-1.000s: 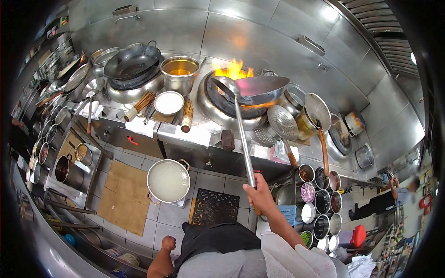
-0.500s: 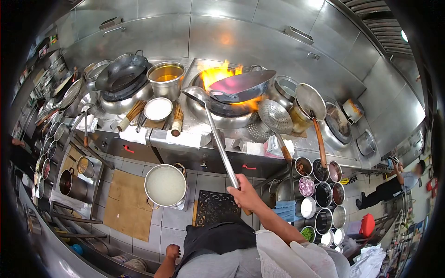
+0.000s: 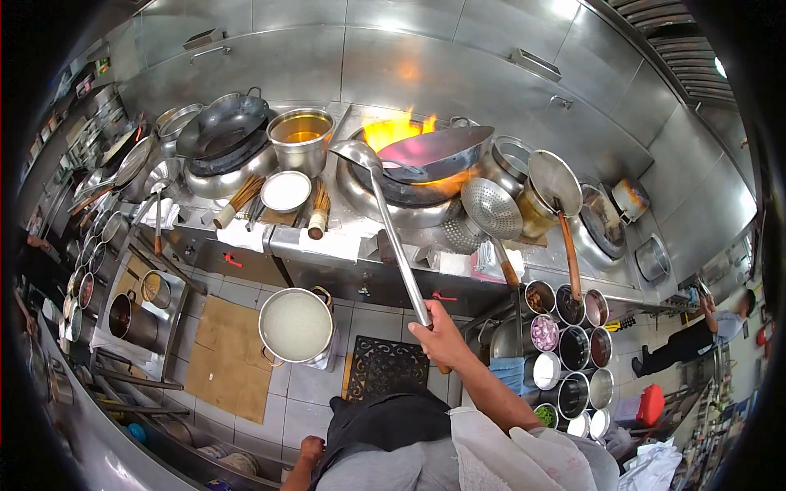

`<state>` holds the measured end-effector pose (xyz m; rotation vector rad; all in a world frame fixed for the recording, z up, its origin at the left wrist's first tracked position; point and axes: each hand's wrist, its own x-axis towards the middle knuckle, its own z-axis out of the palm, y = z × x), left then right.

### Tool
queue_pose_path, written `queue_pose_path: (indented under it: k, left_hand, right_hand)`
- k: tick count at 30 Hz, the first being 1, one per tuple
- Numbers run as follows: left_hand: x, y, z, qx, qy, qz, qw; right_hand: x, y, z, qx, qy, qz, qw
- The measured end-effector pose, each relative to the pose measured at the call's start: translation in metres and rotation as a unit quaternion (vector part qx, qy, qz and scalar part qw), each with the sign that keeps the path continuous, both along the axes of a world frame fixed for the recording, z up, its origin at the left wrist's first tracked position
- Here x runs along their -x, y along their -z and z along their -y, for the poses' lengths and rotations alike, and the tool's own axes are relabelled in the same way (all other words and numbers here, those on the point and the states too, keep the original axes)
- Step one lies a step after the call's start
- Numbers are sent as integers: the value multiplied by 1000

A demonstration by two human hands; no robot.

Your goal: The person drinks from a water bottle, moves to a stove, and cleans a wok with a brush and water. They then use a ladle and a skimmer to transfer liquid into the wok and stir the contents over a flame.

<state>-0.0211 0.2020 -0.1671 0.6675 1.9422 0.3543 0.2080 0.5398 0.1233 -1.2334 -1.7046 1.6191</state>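
My right hand (image 3: 444,334) is closed round the handle of a long metal ladle (image 3: 388,213). The ladle's bowl is over the left side of the lit burner, by the near rim of a dark wok (image 3: 434,154). That wok sits tilted on the burner, with orange flames (image 3: 396,131) rising behind and below it. My left hand (image 3: 312,448) hangs low beside my apron, its fingers curled in, with nothing visible in it. A large pot (image 3: 296,326) of whitish liquid stands below the counter, in front of me.
Left of the burner are a pot of amber liquid (image 3: 300,139), a white bowl (image 3: 286,191), brushes and another wok (image 3: 223,127). A perforated skimmer (image 3: 491,209) and a strainer (image 3: 554,182) lie right. Several ingredient containers (image 3: 573,348) stand lower right. Another person (image 3: 696,331) stands far right.
The ladle's bowl has turned and shifted slightly right. My right hand has moved slightly right and up, and my left hand slightly right. The whole view has shifted a little.
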Motion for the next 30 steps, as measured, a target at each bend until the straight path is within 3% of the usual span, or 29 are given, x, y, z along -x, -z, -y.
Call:
queue_pose_path:
  k: [11, 17, 20, 23, 26, 30]
  left_hand:
    - [8, 8, -7, -67, -64, 71, 993]
    - [13, 12, -17, -97, -32, 85, 991]
    - [10, -2, -26, -44, -75, 102, 991]
    - [12, 7, -23, -78, -33, 95, 992]
    - [5, -18, -30, -8, -111, 101, 989]
    - [8, -17, -30, -8, -135, 135, 982]
  right_hand:
    - [-13, 4, 14, 28, 33, -19, 999]
    - [-30, -10, 12, -4, 105, -46, 993]
    - [-42, -22, 6, -25, 149, -89, 984]
    - [-61, -15, 0, -35, 207, -96, 973]
    - [-74, -17, 2, -27, 247, -81, 965]
    - [-89, 0, 14, -14, 264, -59, 963]
